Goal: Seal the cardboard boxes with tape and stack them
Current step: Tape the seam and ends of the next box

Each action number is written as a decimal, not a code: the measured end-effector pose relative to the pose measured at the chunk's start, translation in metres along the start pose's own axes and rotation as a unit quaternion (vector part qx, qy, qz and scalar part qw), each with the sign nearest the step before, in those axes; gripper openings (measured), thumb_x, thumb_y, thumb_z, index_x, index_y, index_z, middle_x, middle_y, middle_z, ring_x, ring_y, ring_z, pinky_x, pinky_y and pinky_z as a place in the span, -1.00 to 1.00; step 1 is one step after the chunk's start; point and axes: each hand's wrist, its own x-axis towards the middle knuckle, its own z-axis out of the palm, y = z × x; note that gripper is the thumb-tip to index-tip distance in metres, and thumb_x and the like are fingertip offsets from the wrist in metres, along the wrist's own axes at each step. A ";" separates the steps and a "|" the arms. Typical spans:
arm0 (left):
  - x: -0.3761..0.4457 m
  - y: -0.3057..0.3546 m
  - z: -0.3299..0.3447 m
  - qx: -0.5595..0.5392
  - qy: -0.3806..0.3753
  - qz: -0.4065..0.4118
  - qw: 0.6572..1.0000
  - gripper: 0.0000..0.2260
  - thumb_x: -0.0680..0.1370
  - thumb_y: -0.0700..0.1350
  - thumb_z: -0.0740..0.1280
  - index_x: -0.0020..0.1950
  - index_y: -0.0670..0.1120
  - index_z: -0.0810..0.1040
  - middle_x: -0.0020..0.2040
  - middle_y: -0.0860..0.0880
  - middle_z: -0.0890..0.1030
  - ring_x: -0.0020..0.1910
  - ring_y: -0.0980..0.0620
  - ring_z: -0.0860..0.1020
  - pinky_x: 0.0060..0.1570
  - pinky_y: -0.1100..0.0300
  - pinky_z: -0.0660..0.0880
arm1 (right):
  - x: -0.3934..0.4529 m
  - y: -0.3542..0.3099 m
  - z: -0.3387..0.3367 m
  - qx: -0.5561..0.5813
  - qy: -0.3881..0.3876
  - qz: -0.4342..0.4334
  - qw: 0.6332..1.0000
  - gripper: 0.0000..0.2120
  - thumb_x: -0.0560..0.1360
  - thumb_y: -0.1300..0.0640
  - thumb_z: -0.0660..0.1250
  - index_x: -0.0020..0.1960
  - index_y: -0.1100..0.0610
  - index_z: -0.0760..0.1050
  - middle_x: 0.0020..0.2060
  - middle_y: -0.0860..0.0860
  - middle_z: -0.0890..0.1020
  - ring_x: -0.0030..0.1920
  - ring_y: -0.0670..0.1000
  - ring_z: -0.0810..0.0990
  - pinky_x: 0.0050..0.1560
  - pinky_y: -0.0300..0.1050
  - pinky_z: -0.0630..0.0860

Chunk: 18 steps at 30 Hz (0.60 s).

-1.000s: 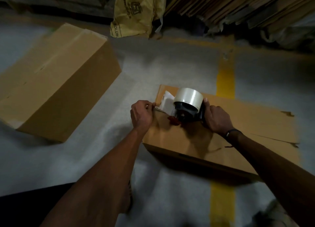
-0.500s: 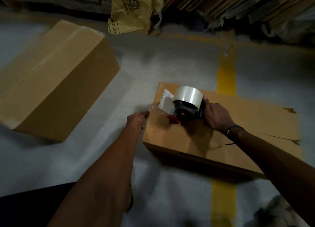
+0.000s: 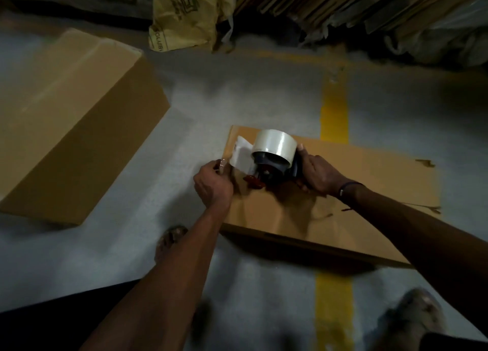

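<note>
On the box (image 3: 330, 205), left hand (image 3: 212, 187) pinches tape (image 3: 239, 156); right hand (image 3: 318, 175) grips the dispenser (image 3: 274, 163).

Matt brown cardboard box (image 3: 343, 192); glossy clear tape roll (image 3: 274, 146); rough grey concrete floor (image 3: 237, 100).

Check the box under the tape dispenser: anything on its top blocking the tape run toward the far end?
Nothing visible. Past the tape dispenser, held by the right hand, the box top is bare cardboard. The left hand pinches the tape end at the near edge.
</note>
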 end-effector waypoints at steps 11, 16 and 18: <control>-0.005 -0.011 0.009 0.023 0.019 0.042 0.999 -0.80 0.59 -0.01 0.41 0.13 -0.06 0.73 -0.01 -0.19 0.72 0.01 -0.29 0.63 -0.08 0.07 0.45 | -0.003 0.003 0.001 -0.082 0.065 0.021 0.994 -0.45 0.73 -0.13 -0.19 -0.07 0.14 0.45 -0.30 0.04 0.43 -0.19 0.14 0.42 -0.13 -0.05 0.26; -0.003 -0.013 0.011 0.013 0.026 0.056 0.998 -0.71 0.58 0.12 0.41 0.11 -0.06 0.73 -0.03 -0.15 0.73 -0.03 -0.24 0.65 -0.03 0.03 0.53 | -0.036 0.053 -0.031 -0.091 0.057 0.046 0.993 -0.20 0.63 -0.28 -0.36 0.23 0.20 0.49 -0.23 0.16 0.50 -0.13 0.23 0.50 -0.14 -0.02 0.24; -0.001 -0.016 0.012 0.019 0.025 0.058 0.998 -0.70 0.58 0.14 0.40 0.12 -0.05 0.73 -0.03 -0.13 0.73 -0.03 -0.23 0.65 -0.02 0.02 0.55 | -0.050 0.076 -0.048 -0.099 0.041 0.066 0.992 -0.12 0.58 -0.33 -0.39 0.30 0.22 0.46 -0.22 0.18 0.54 -0.15 0.23 0.50 -0.15 -0.03 0.24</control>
